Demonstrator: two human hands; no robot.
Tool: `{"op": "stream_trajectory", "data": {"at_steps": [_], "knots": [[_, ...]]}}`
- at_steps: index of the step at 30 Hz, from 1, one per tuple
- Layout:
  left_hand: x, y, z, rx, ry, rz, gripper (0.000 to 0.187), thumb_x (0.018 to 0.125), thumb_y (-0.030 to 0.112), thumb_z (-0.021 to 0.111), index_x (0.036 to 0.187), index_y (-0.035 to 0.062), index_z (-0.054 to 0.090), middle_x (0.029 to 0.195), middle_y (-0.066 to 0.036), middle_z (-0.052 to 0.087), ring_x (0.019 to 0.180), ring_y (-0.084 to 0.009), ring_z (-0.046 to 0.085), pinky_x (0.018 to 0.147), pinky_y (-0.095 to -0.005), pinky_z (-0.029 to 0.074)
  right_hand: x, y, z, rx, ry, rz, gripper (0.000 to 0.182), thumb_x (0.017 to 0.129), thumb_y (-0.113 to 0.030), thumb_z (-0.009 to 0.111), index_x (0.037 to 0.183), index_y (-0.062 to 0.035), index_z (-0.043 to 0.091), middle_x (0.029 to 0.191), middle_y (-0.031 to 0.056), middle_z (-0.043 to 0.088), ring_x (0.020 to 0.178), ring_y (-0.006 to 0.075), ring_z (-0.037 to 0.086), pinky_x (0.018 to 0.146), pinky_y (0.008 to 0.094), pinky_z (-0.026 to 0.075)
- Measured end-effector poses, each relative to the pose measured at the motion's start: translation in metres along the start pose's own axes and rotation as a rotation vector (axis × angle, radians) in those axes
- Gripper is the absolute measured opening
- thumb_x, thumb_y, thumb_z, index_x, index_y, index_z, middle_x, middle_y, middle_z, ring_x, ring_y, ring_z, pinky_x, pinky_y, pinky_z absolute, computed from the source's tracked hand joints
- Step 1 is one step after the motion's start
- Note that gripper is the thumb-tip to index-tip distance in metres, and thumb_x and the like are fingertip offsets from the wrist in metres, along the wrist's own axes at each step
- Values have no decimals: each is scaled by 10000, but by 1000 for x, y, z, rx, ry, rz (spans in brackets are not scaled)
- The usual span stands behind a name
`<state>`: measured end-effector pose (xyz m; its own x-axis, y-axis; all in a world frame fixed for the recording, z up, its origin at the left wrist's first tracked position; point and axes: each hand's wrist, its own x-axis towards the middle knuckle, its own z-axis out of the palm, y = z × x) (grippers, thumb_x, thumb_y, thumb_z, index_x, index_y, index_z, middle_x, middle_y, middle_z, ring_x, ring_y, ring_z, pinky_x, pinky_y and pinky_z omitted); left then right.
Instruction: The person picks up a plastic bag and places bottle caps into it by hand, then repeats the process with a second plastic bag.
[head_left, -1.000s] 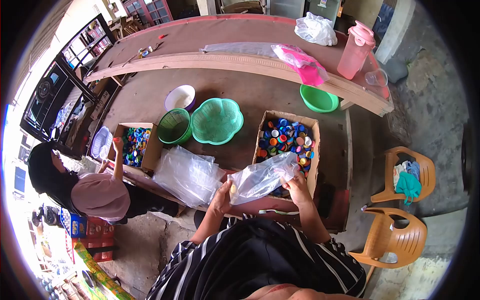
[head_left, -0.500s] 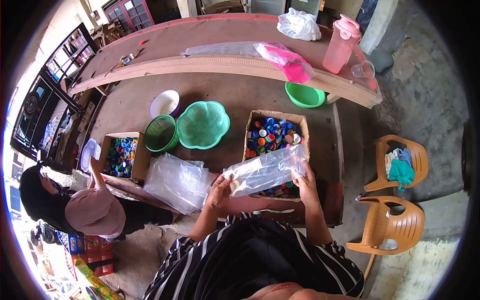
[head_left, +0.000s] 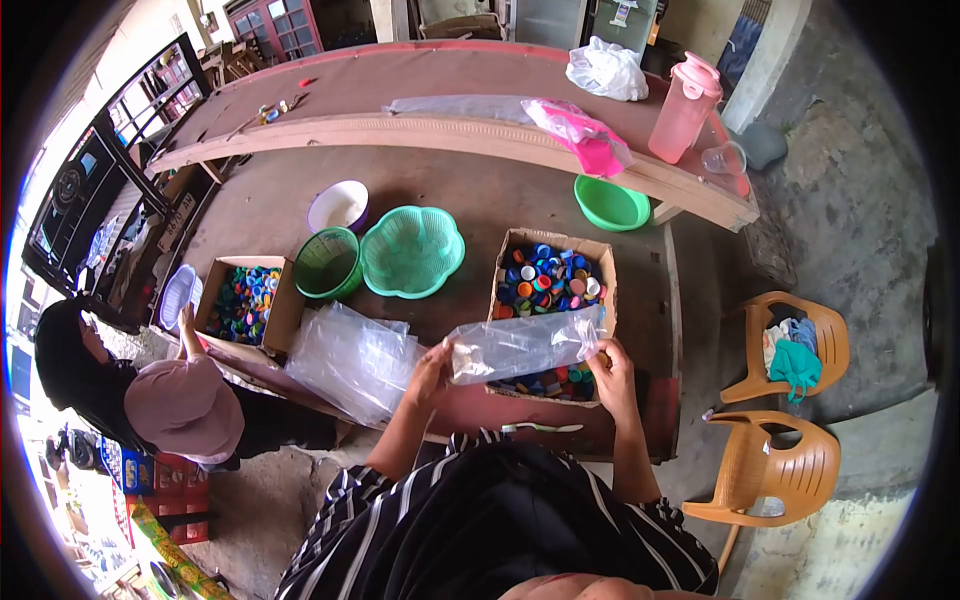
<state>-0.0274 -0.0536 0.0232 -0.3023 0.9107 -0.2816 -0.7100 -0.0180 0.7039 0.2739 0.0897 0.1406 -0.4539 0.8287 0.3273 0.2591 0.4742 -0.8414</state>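
A clear plastic bag [head_left: 525, 345] is stretched sideways between my hands, over the near part of a cardboard box [head_left: 612, 262]. My left hand [head_left: 432, 372] grips its left end with closed fingers. At the other end my right hand [head_left: 612, 370] pinches the bag's gathered edge. Many bottle caps [head_left: 550, 280], mostly blue with some orange, red and white, fill the box; the bag covers part of them. A pile of flat clear plastic bags [head_left: 350, 360] lies left of my left hand. Just below the box, at the table's near edge, is a white-and-green knife-like tool [head_left: 542, 428].
A teal basket [head_left: 412, 250], a green basket [head_left: 328, 262] and a white bowl [head_left: 338, 205] stand beyond the bags. At left, another person [head_left: 185, 410] reaches beside a second box of caps [head_left: 242, 305]. A raised shelf [head_left: 420, 125] crosses the back; orange chairs [head_left: 780, 465] stand right.
The camera view has shifted slightly. The bag is still held in both hands and now hangs a little flatter and straighter between them. The other person's hand has moved slightly.
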Motion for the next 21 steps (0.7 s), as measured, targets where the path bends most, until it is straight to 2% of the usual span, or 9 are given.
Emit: {"op": "stream_trajectory", "data": {"at_steps": [1,2,6,9,13,14,15,19,21], "knots": [[0,5,2,23,-63,36,384,1029,286,481,1298,15,530,1145,-80,659,1054,-182,639,940,-334,512,-2,6,-1,-13,-1,-15,136,860,-24,659,962,16,579,819,95,550,692,191,535,651,317,447],[-1,4,8,-37,47,67,296,996,200,571,1238,34,608,897,63,629,700,0,509,589,-147,384,-4,11,-2,-7,-9,11,141,853,-13,658,963,19,577,823,104,557,696,199,540,654,320,449],[1,14,18,5,114,58,267,947,85,620,1211,48,623,935,34,663,675,-9,531,544,-150,383,-11,20,-7,-22,-67,58,143,852,-18,665,971,18,595,852,116,587,716,207,556,671,318,458],[11,11,6,38,129,92,245,946,97,627,1184,37,631,959,4,680,684,-25,558,571,-160,430,-18,22,-5,-20,-156,82,125,864,-29,666,960,7,596,833,54,567,736,119,508,677,270,431],[16,12,1,92,170,111,244,948,112,632,1173,19,629,980,-15,682,760,-57,608,659,-197,496,-26,25,5,30,-229,75,129,857,-22,667,956,18,593,880,93,600,780,163,582,716,287,467],[15,15,-1,109,164,95,262,946,116,637,1187,15,622,996,-13,676,808,-62,619,707,-205,510,-27,28,6,-6,-267,98,156,855,-19,657,1002,5,609,953,142,633,837,262,645,733,333,490],[16,15,-4,126,157,79,280,945,119,642,1202,10,614,1011,-12,670,857,-66,630,755,-212,525,-28,28,7,-17,-270,96,156,857,-21,654,1004,6,609,956,143,636,839,269,645,736,336,491],[21,7,-12,207,143,133,333,947,149,646,1242,3,593,1028,-20,673,875,-91,643,754,-242,540,-30,32,14,-46,-292,126,159,862,-34,649,1011,8,613,977,150,645,855,298,645,750,348,496],[20,4,-9,230,177,127,464,940,179,661,1339,-7,515,1072,-35,674,939,-100,649,804,-231,527,-29,27,15,-62,-311,161,176,865,-53,657,1021,17,615,1001,152,644,884,296,651,766,346,498]]}}
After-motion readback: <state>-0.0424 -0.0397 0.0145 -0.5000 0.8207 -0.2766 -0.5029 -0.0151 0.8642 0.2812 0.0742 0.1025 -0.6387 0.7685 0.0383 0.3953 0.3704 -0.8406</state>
